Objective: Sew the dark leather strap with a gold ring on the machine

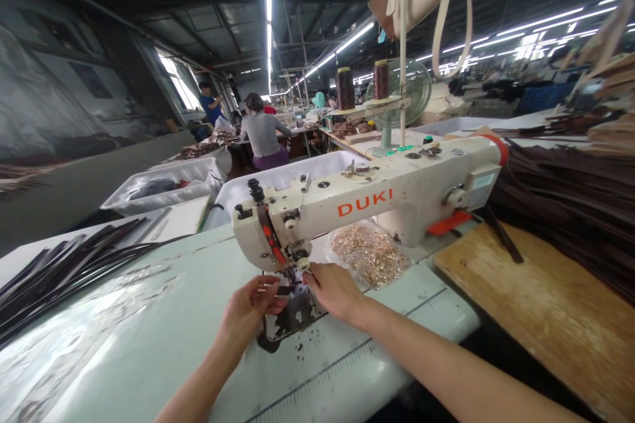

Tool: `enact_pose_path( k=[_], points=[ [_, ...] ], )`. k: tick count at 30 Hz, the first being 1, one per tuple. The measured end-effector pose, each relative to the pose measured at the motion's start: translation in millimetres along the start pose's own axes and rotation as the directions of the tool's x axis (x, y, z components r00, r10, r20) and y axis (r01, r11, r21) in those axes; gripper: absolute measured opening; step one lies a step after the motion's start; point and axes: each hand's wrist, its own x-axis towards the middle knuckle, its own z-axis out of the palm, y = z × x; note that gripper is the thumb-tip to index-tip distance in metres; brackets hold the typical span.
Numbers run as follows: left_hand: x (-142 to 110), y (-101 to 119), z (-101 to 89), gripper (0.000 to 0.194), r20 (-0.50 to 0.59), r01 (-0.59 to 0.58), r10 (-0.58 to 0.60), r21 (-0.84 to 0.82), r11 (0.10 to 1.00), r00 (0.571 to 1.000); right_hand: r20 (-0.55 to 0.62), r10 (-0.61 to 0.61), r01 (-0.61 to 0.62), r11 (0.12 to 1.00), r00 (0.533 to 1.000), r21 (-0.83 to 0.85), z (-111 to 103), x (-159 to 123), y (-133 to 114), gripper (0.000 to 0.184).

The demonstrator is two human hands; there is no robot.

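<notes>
A white sewing machine [317,205] with orange lettering stands on the pale green table. Just left of its needle area, my left hand [253,304] pinches a short dark strip [285,290] between thumb and fingers. The strip's right end lies under the machine head, close to the presser foot. My right hand [337,287] is closed at the right side of the needle area, below a round knob. What its fingertips grip is too small to make out. Both hands are over the worn metal needle plate [290,317].
A plastic bag of gold-coloured metal hardware [370,254] lies behind my right hand. Dark straps [64,264] are piled at left, and brown strips [560,205] at right by a wooden board [540,304]. Thread cones [346,88] stand behind. Two people sit or stand farther off.
</notes>
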Motion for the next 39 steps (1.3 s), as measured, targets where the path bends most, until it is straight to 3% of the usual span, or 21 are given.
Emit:
enact_pose_path(
  k=[5,15,19,21,22,24,25,26,27,29,30,33,37,39],
  points=[
    [-3.8,7.4,0.3,0.061,-0.006,0.105,-0.108,-0.174,0.979,0.994,-0.023,-0.048,0.049,0.995,0.999,0.091,11.1,7.7,-7.8,0.013],
    [-4.2,6.4,1.2,0.052,0.008,0.059,-0.059,-0.208,0.976,0.998,-0.076,-0.061,0.073,0.985,0.995,0.158,16.7,9.5,-16.7,0.015],
    [-5.1,6.1,1.2,0.049,-0.003,0.039,-0.04,-0.166,0.985,0.999,-0.048,-0.121,0.13,0.952,0.991,0.276,-2.0,-0.2,-9.9,0.016],
    [-5.2,5.8,0.8,0.048,-0.007,0.025,-0.026,-0.132,0.991,1.0,0.059,-0.212,0.175,0.911,0.975,0.373,-22.3,-12.1,-1.9,0.022],
    [-5.3,5.6,0.7,0.048,-0.007,0.016,-0.016,-0.111,0.994,1.0,0.165,-0.278,0.185,0.885,0.947,0.428,-33.6,-19.3,2.2,0.026],
    [-6.6,6.2,1.5,0.045,-0.014,-0.014,0.013,-0.055,0.998,1.0,0.513,-0.424,0.107,0.837,0.746,0.536,-53.6,-33.0,8.7,0.04],
    [-8.3,7.3,2.6,0.043,-0.022,-0.037,0.036,-0.016,0.999,0.999,0.608,-0.422,0.073,0.855,0.672,0.513,-60.7,-38.2,10.3,0.045],
    [-10.8,9.1,4.2,0.04,-0.023,-0.068,0.069,0.03,0.997,0.997,0.628,-0.362,0.078,0.898,0.689,0.433,-65.1,-41.4,10.8,0.046],
    [-14.2,11.5,6.2,0.036,-0.016,-0.108,0.109,0.076,0.991,0.994,0.583,-0.279,0.107,0.944,0.763,0.311,-67.0,-42.2,10.3,0.045],
    [-22.8,17.2,10.8,0.032,0.032,-0.206,0.204,0.159,0.966,0.978,0.368,-0.174,0.162,0.985,0.913,0.064,-65.1,-36.8,7.9,0.031],
    [-27.2,19.9,12.8,0.033,0.075,-0.272,0.262,0.207,0.94,0.962,0.284,-0.174,0.187,0.982,0.943,-0.02,-62.5,-31.3,6.8,0.021],
    [-36.2,23.4,13.5,0.042,0.194,-0.436,0.39,0.355,0.827,0.9,0.227,-0.232,0.26,0.96,0.946,-0.101,-53.0,-10.7,6.1,0.012],
    [-32.7,18.8,1.5,0.025,0.258,-0.492,0.419,0.443,0.75,0.871,0.247,-0.313,0.353,0.925,0.917,-0.143,-38.4,7.3,11.9,0.017],
    [-26.7,16.6,-4.2,0.029,0.295,-0.523,0.433,0.438,0.731,0.852,0.255,-0.373,0.414,0.9,0.892,-0.133,-29.7,9.0,16.8,0.019]
  ],
)
